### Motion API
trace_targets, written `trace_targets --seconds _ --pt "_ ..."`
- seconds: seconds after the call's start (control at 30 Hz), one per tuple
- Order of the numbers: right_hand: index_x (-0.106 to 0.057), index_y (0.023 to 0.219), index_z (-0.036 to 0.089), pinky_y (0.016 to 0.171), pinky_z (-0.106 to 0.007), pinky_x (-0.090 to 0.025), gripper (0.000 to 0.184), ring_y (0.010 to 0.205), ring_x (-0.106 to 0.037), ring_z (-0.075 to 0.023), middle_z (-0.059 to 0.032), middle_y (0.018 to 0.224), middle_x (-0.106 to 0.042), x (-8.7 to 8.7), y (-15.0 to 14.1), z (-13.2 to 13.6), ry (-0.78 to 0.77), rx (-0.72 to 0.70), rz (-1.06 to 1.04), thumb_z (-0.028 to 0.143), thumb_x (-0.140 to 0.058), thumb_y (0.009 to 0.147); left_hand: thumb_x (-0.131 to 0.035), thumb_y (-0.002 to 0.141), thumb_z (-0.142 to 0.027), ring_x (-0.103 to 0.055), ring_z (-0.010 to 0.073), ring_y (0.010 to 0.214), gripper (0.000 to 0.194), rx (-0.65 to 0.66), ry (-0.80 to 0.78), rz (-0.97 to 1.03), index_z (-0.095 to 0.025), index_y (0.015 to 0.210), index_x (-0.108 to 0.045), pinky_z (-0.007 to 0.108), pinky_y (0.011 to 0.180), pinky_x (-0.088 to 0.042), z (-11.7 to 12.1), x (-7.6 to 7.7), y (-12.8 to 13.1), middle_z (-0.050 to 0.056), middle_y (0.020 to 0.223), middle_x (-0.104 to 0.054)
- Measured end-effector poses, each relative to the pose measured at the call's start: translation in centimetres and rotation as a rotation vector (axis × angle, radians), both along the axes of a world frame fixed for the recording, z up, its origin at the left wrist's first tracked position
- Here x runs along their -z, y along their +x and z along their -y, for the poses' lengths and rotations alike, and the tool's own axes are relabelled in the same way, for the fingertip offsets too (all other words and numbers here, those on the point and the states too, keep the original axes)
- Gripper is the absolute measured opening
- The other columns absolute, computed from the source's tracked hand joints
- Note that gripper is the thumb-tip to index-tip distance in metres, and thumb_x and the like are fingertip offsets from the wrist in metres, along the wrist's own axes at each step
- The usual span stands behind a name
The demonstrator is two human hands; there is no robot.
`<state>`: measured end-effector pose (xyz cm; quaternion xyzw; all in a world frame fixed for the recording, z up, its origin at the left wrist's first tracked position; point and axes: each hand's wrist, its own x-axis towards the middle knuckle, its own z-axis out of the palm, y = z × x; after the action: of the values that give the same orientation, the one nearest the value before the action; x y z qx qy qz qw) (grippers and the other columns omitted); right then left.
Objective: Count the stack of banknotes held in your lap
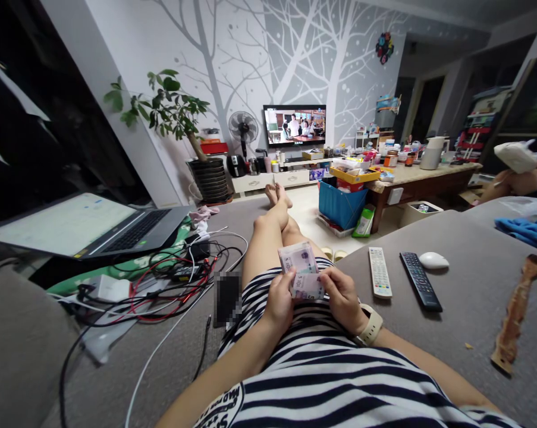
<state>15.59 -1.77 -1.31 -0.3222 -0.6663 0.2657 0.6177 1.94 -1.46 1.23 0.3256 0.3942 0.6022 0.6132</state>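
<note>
Over my lap, my left hand (279, 300) grips a stack of purplish banknotes (297, 259) between thumb and fingers. One banknote (307, 286) lies across the front of the stack, lower and angled. My right hand (342, 297), with a pale-strapped watch on the wrist, pinches the right end of that front note. The left end of the note meets my left thumb. A figure 5 shows on the notes. How many are in the stack I cannot tell. My fingers beneath the notes are hidden.
Right of my legs on the grey sofa lie a white remote (379, 273), a black remote (420, 282), a white mouse (433, 260) and a brown strip-like object (518, 315). Tangled cables (179, 285), a blurred-out dark rectangle (228, 299) and an open laptop (138, 230) are on the left.
</note>
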Motion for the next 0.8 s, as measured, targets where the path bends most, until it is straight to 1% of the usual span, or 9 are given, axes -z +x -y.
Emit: trace_targets --seconds 0.17,0.33,0.4,0.5,0.57,0.63,0.8 --pt "-0.051 0.069 0.019 0.054 -0.025 -0.029 0.029 0.056 -0.037 -0.0117 0.0034 0.059 -0.043 0.08 0.01 -0.06 -0.005 -0.018 0.007 0.033 -0.045 0.094 -0.068 0.067 -0.044 -0.061 0.0142 0.052 0.034 0.021 0.001 0.013 -0.013 0.080 -0.064 0.025 0.052 -0.049 -0.05 0.03 -0.06 0.004 0.065 -0.070" --pt "-0.048 0.066 0.019 0.054 -0.025 -0.029 0.032 0.056 -0.035 -0.0118 0.0035 0.058 -0.040 -0.10 0.00 -0.05 -0.023 -0.060 0.003 0.033 -0.043 0.095 -0.067 0.068 -0.043 -0.061 0.0143 0.052 0.030 0.021 -0.003 -0.013 -0.014 0.076 -0.064 0.025 0.052 -0.048 -0.01 0.02 -0.13 0.002 0.063 -0.069" --pt "-0.050 0.068 0.019 0.054 -0.025 -0.029 0.032 0.056 -0.036 -0.0119 0.0032 0.059 -0.041 -0.22 0.01 0.03 -0.024 -0.062 -0.002 0.034 -0.043 0.095 -0.067 0.068 -0.042 -0.060 0.0137 0.051 0.029 0.025 -0.007 -0.014 -0.015 0.076 -0.065 0.025 0.052 -0.048 0.01 -0.05 -0.11 0.001 0.061 -0.068" --pt "-0.056 0.075 0.019 0.056 -0.025 -0.031 0.026 0.058 -0.039 -0.0123 0.0027 0.062 -0.045 -0.34 0.00 0.16 -0.020 -0.042 -0.003 0.032 -0.044 0.094 -0.068 0.067 -0.040 -0.059 0.0126 0.049 0.027 0.026 -0.007 0.009 -0.015 0.075 -0.064 0.025 0.052 -0.048 0.04 -0.15 -0.04 -0.001 0.057 -0.066" --pt "-0.058 0.081 0.019 0.057 -0.025 -0.033 0.020 0.059 -0.042 -0.0126 0.0023 0.065 -0.049 -0.35 -0.04 0.20 -0.022 -0.026 -0.008 0.031 -0.047 0.093 -0.068 0.066 -0.039 -0.060 0.0134 0.051 0.026 0.028 0.003 0.023 -0.015 0.075 -0.064 0.026 0.055 -0.050 0.08 -0.19 0.00 0.000 0.058 -0.067" --pt "-0.057 0.082 0.020 0.058 -0.025 -0.033 0.016 0.060 -0.043 -0.0127 0.0023 0.066 -0.050 -0.33 -0.08 0.17 -0.026 -0.024 -0.021 0.030 -0.049 0.092 -0.068 0.066 -0.038 -0.063 0.0153 0.056 0.027 0.036 0.012 0.028 -0.014 0.077 -0.064 0.027 0.058 -0.051 0.11 -0.20 0.03 0.002 0.062 -0.069" --pt "-0.055 0.078 0.020 0.057 -0.025 -0.033 0.018 0.059 -0.042 -0.0126 0.0030 0.064 -0.048 -0.31 -0.05 0.09 -0.013 -0.027 -0.015 0.030 -0.049 0.092 -0.069 0.066 -0.036 -0.068 0.0198 0.069 0.029 0.046 0.004 0.047 -0.012 0.082 -0.065 0.029 0.065 -0.053 0.14 -0.22 0.04 0.005 0.069 -0.072"
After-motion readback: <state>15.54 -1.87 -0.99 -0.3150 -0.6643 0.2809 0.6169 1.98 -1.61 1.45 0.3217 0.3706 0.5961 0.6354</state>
